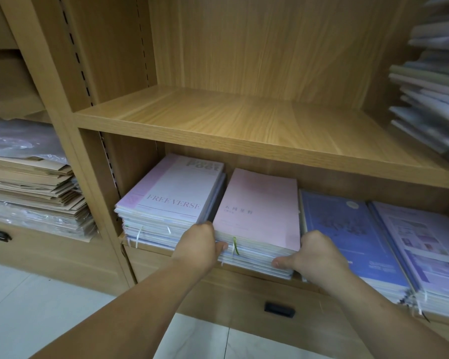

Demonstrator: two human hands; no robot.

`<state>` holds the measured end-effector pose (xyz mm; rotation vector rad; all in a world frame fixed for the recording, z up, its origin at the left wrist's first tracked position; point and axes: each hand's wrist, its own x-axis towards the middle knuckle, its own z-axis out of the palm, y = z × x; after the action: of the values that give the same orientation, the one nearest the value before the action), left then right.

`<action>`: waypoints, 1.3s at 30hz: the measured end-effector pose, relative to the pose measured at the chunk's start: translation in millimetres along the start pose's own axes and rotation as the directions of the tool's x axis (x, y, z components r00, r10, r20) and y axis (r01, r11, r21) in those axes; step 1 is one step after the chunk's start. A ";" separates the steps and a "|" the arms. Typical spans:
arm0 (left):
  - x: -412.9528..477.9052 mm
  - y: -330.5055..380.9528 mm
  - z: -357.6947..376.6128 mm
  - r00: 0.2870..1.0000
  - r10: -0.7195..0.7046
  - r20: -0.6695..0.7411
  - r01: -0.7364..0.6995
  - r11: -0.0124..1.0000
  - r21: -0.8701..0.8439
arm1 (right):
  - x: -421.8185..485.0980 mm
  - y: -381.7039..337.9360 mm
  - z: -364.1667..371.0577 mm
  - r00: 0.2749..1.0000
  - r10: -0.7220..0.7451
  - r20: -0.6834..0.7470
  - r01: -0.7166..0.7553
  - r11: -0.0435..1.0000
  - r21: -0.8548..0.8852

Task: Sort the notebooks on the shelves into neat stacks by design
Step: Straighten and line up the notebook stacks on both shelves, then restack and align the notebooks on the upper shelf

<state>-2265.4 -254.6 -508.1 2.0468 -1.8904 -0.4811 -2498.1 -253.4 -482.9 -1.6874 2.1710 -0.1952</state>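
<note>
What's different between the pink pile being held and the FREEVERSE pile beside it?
Pink pile: plain cover, small characters, green ribbon, held at its sides by the left hand and right hand. FREEVERSE pile: lavender cover, big lettering, white ribbons, not held. Both lie flat on the lower shelf.

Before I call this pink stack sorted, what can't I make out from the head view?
1. Lower covers in the pink-covered notebook stack: only page edges show, head view.
2. Fingers of the left hand and right hand: tucked beside that stack.
3. Grey notebook pile, upper right: blurred, cut off by the frame edge.
</note>
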 end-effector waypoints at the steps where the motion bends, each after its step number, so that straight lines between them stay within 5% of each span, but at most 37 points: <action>1: -0.6 -0.4 0.3 1.000 0.000 -0.004 0.000 1.000 -0.009 | -0.1 0.7 1.6 1.000 -0.002 -0.005 0.002 1.000 0.012; 26: -18.8 -4.4 -19.7 0.998 0.047 -0.045 -0.045 0.998 0.043 | -25.2 6.9 -34.2 0.994 -0.107 0.010 0.107 0.978 -0.177; 33: -87.6 40.8 -39.8 0.975 0.220 -0.038 -0.218 0.903 -0.371 | -87.5 16.5 -73.2 0.978 -0.173 -0.120 0.162 0.982 -0.099; 39: -119.1 88.3 -75.5 0.914 0.405 0.001 -0.371 0.838 -0.400 | -162.3 15.7 -144.3 0.959 -0.203 -0.199 0.179 0.975 -0.130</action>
<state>-2318.9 -142.7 -397.2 1.3618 -1.9933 -0.7752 -2533.7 -111.7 -321.4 -2.0247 2.1998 -0.3256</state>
